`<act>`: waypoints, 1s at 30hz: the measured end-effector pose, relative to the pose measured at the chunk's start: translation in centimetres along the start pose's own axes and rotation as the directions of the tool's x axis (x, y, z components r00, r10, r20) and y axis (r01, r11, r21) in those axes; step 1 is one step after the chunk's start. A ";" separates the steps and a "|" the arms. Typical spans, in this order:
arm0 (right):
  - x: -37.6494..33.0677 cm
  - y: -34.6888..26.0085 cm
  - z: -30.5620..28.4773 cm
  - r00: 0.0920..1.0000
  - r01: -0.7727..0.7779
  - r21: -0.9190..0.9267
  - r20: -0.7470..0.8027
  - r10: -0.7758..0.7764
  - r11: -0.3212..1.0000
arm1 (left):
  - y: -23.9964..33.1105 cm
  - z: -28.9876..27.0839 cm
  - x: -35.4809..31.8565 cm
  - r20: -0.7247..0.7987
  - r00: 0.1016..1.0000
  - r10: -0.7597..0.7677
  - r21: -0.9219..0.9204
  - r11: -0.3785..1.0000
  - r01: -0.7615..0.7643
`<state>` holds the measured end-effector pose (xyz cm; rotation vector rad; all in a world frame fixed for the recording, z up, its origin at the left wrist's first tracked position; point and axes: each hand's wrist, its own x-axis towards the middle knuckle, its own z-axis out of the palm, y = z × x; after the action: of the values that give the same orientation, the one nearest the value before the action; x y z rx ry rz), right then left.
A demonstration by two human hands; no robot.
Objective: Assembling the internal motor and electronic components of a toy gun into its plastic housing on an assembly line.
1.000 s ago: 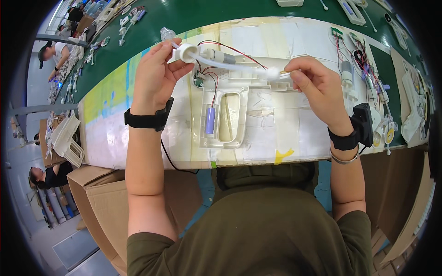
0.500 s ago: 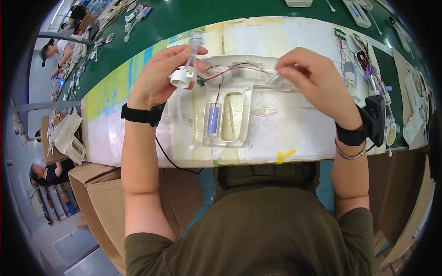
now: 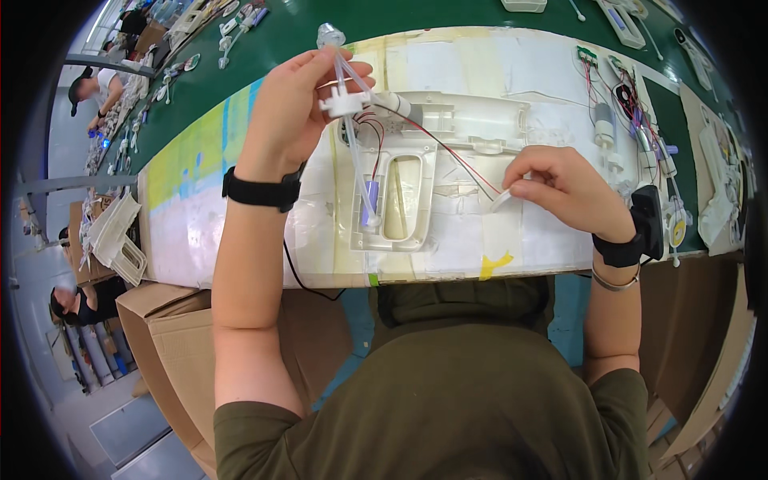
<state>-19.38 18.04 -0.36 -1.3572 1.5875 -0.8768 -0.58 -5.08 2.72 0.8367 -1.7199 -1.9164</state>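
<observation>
White paper, patched with tape, covers the work table (image 3: 240,216), with a green mat (image 3: 448,18) running along its far side. In the middle of the paper lies a white plastic housing (image 3: 416,172) shaped like a handle with a long barrel, open side up, a slot through its grip. Red and black wires (image 3: 448,148) run from its far left end across the barrel toward the right. The left hand (image 3: 300,104) is raised over the far left end of the housing, fingers pinched narrowly around a small white fitting (image 3: 344,102) with a clear tube (image 3: 356,152) that hangs down into the grip, ending at a purple piece (image 3: 366,210). The right hand (image 3: 560,188) rests on the paper just right of the housing, fingers curled close around what looks like a small white part (image 3: 502,200), though it is too small to tell what kind. Loose motors and wired parts (image 3: 608,120) lie on the far right. Doing this well probably means keeping the tube straight and unkinked as the fitting is lowered, leading the purple end along the grip channel first, and holding the wires clear with the right hand so nothing gets trapped under the fitting when it seats in the housing.
</observation>
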 end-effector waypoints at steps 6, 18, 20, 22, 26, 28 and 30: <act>-0.4 0.0 0.0 0.987 0.148 0.098 0.047 -0.153 0.984 | -0.7 -1.9 1.2 -0.017 0.975 -0.223 -0.417 0.888 0.195; 2.1 -5.1 2.0 0.807 0.580 0.216 -0.283 -0.519 0.785 | -0.2 0.8 0.3 0.059 0.989 -0.137 -0.386 0.910 0.149; 1.8 -4.8 2.7 0.823 0.488 0.216 0.208 -0.529 0.845 | -0.3 -0.1 0.5 0.139 0.983 -0.119 -0.351 0.922 0.161; 1.5 -3.4 3.5 0.834 0.403 0.128 0.357 -0.421 0.906 | -0.1 -0.1 0.3 0.109 0.987 -0.114 -0.328 0.934 0.144; -0.3 -0.7 2.6 0.973 0.213 0.109 0.069 -0.222 0.971 | 0.3 0.7 -0.5 0.015 1.000 -0.024 -0.170 0.985 0.026; -0.8 -0.4 0.6 0.967 0.046 -0.027 -0.249 -0.051 0.999 | 0.1 1.0 -0.5 0.073 0.991 0.116 -0.006 0.993 -0.115; -0.2 0.5 -1.1 0.936 0.059 -0.036 -0.345 -0.068 0.998 | -0.4 1.9 -0.4 0.170 0.945 0.279 0.092 0.950 -0.297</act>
<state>-20.58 18.28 -0.33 -1.3298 1.8315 -1.1904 -1.52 -3.34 2.46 0.4501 -1.9415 -1.7345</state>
